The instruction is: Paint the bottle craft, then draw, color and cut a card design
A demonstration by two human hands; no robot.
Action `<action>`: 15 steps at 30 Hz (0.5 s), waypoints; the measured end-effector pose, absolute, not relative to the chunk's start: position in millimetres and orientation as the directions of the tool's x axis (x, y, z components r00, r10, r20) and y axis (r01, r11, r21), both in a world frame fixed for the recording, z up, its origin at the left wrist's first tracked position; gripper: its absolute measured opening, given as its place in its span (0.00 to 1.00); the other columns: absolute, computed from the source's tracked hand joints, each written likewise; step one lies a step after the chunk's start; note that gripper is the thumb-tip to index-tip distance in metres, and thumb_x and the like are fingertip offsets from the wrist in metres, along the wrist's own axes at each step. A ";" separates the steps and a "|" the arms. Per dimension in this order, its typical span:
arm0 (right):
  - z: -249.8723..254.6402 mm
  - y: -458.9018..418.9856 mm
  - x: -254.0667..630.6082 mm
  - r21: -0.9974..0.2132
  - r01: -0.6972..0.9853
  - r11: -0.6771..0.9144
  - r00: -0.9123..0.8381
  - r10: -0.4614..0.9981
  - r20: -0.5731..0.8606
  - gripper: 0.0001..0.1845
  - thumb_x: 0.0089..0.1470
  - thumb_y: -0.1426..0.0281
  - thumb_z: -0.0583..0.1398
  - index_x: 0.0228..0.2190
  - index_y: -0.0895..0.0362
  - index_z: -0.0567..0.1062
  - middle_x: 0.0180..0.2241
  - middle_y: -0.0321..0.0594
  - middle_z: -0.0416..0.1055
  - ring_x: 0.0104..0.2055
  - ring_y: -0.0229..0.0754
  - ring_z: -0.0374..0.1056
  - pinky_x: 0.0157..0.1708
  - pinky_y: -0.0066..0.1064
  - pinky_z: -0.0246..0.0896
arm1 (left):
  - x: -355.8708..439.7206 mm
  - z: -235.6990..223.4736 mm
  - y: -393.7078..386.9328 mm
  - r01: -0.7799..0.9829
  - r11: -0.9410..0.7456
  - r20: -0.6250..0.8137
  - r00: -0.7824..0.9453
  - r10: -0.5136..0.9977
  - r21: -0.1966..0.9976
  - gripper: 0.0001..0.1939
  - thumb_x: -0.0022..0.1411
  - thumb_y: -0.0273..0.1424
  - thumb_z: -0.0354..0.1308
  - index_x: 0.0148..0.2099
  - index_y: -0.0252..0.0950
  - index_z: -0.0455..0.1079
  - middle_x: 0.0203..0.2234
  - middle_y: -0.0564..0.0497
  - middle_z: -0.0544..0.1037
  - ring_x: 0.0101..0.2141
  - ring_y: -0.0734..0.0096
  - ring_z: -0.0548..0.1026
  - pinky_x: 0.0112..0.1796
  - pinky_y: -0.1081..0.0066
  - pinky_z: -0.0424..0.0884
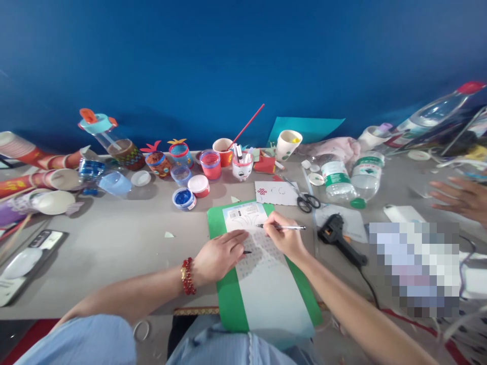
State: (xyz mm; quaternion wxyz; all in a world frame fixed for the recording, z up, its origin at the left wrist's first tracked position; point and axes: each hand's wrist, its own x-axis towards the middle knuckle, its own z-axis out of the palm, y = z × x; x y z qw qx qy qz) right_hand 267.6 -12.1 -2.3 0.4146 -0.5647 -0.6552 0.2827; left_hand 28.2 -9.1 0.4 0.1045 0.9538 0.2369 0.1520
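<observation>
My right hand [285, 235] is closed round a pen [292, 227], its tip on a long white sheet of paper [276, 309]. Pencil-like leaf outlines [245, 220] show near the sheet's top, below a printed label. Across the sheet's left side rests my left hand [220, 256], fingers bent and pressing down. A small black pen cap [247, 252] pokes out from between its fingers and thumb; the rest of it is hidden. Beneath the white paper lies a green sheet [231, 304], which overhangs the table's front edge.
Scissors [307, 203] lie on a white card [276, 193] beyond my right hand. A black glue gun [342, 238] is to the right, near plastic bottles [337, 177]. Paint pots [184, 198] and decorated cups stand behind. Another person's hand [462, 197] is at far right; a phone [32, 263] lies left.
</observation>
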 end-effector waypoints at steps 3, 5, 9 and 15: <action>-1.6 -12.5 266.6 -0.863 0.457 0.215 0.001 0.970 0.242 0.11 0.55 0.71 0.55 0.22 0.54 0.65 0.17 0.31 0.65 0.19 0.34 0.58 0.21 0.26 0.53 | 28.2 0.8 -9.0 0.411 -0.869 0.252 0.841 0.478 0.275 0.12 0.73 0.31 0.45 0.44 0.34 0.69 0.57 0.42 0.72 0.61 0.61 0.67 0.58 0.61 0.69; -0.6 -12.0 265.9 -0.874 0.430 0.228 -0.001 0.968 0.252 0.11 0.56 0.71 0.55 0.22 0.54 0.66 0.18 0.32 0.66 0.19 0.34 0.59 0.21 0.26 0.53 | 28.2 1.5 -8.7 0.406 -0.873 0.261 0.842 0.472 0.270 0.11 0.72 0.31 0.46 0.43 0.33 0.69 0.56 0.41 0.73 0.60 0.60 0.68 0.57 0.62 0.70; -0.4 -10.4 265.4 -0.859 0.461 0.224 -0.053 0.973 0.225 0.10 0.56 0.71 0.56 0.23 0.55 0.67 0.19 0.32 0.67 0.21 0.34 0.60 0.23 0.26 0.55 | 28.6 2.6 -8.2 0.402 -0.874 0.253 0.847 0.468 0.272 0.11 0.72 0.31 0.48 0.42 0.32 0.69 0.56 0.40 0.73 0.60 0.58 0.67 0.58 0.62 0.69; -2.9 -10.5 265.6 -0.843 0.499 0.200 -0.059 0.979 0.197 0.09 0.56 0.70 0.57 0.24 0.54 0.67 0.20 0.32 0.68 0.21 0.34 0.61 0.23 0.25 0.56 | 28.8 4.0 -8.3 0.404 -0.867 0.240 0.847 0.475 0.291 0.11 0.72 0.31 0.47 0.43 0.33 0.69 0.56 0.41 0.73 0.61 0.60 0.66 0.57 0.61 0.70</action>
